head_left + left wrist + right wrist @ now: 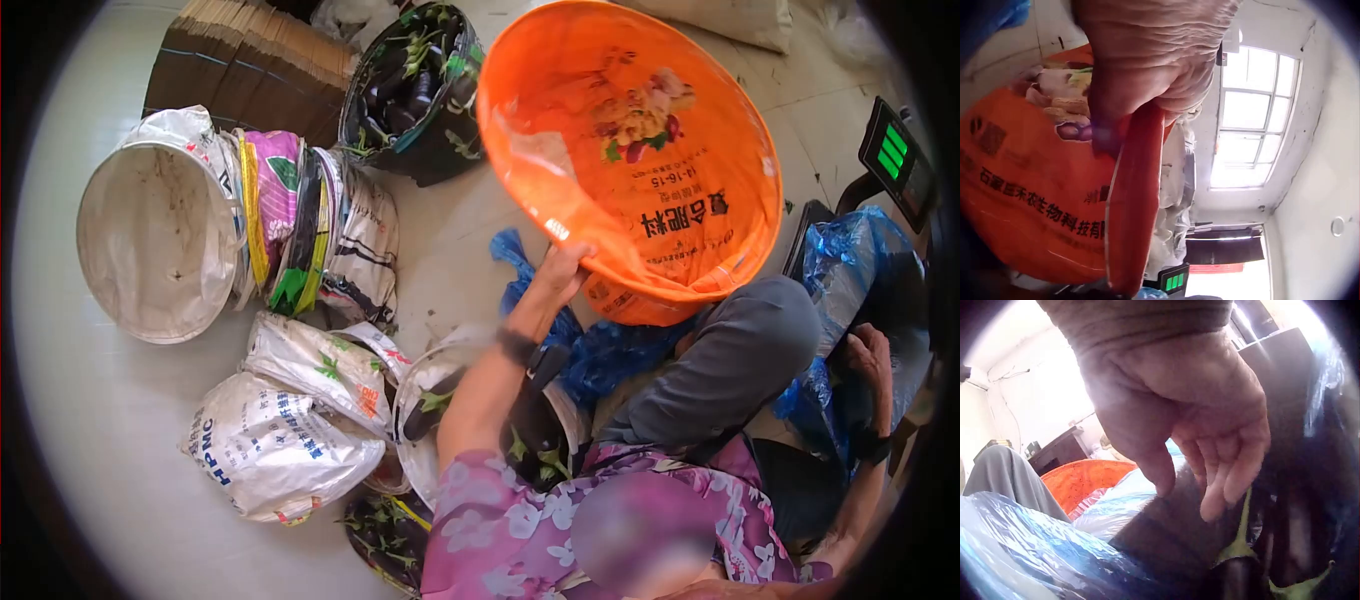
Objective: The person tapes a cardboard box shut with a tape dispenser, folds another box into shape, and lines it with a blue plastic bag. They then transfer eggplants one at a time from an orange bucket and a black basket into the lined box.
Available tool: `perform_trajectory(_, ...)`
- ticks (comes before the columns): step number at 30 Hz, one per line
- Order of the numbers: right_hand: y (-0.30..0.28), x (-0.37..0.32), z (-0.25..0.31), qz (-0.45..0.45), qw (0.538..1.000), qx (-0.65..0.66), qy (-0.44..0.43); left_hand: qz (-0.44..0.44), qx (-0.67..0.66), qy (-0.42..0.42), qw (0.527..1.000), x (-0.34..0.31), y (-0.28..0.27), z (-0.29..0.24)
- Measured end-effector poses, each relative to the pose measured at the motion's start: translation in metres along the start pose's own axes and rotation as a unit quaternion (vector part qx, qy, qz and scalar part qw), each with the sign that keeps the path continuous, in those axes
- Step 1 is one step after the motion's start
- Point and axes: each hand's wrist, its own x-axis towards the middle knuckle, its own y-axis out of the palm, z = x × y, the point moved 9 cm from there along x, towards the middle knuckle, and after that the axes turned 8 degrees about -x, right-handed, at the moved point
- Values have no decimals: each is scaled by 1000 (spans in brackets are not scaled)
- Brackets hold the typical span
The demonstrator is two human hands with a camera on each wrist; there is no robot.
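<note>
My left hand (pixel 563 272) grips the rim of a big orange fertilizer-bag tub (pixel 735 215), which tilts with its mouth toward me in the head view. In the left wrist view the thumb and fingers wrap the folded orange edge (pixel 1136 206). My right hand (pixel 1191 419) hangs over a box (pixel 1163 528) draped with clear blue plastic (pixel 1047 544). Its fingers are loosely bent and hold nothing. Just below the fingertips lie dark eggplants (pixel 1300 540) with green stems. In the head view the right hand is beside the blue plastic (pixel 840 255), at my right knee.
A scale's lit green display (pixel 893 152) stands at the right. Black bucket (pixel 455 150) with eggplants is at the back, beside stacked flat cardboard (pixel 240 75). Nested bag-covered tubs (pixel 160 240) lie on their side at left. Another eggplant tub (pixel 408 455) sits under my left arm.
</note>
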Motion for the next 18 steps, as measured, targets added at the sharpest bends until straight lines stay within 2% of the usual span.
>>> perform_trajectory(2, -1, 2, 5, 0, 998, -4, -56, 79, -57, -7, 995, 34, 54, -12)
perform_trajectory(3, -3, -2, 8, -8, 998, -7, -55, 107, -73, -17, 991, 52, 81, -18)
perform_trajectory(5, -1, -11, 22, 4, 999, 36, -33, 195, -51, 14, 979, 85, 138, -31)
perform_trajectory(7, -4, -17, 25, 10, 999, 36, -13, 286, 0, 61, 956, 100, 194, -53)
perform_trajectory(8, -5, -19, 22, 10, 999, 33, -2, 288, -4, 58, 956, 109, 204, -62)
perform_trajectory(10, -4, -22, 9, 11, 999, 38, 22, 329, 151, 7, 932, 123, 212, -70)
perform_trajectory(12, -2, -27, 7, 15, 999, 39, 29, 299, 236, -55, 923, 151, 173, -90)
perform_trajectory(13, -3, -30, 11, 18, 998, 42, 32, 179, 270, 58, 944, 177, 131, -118)
perform_trajectory(14, -1, -33, 15, 24, 997, 54, 53, 52, 298, 168, 938, 194, 85, -147)
perform_trajectory(15, -1, -37, 12, 26, 997, 53, 58, -70, 457, 191, 866, 196, 44, -180)
perform_trajectory(16, 4, -42, 6, 39, 994, 70, 70, -161, 556, 260, 773, 207, -11, -209)
perform_trajectory(17, 6, -47, 2, 50, 991, 87, 83, -198, 670, 269, 663, 196, -31, -237)
perform_trajectory(18, 4, -55, 12, 45, 990, 86, 106, -204, 687, 302, 629, 186, -51, -258)
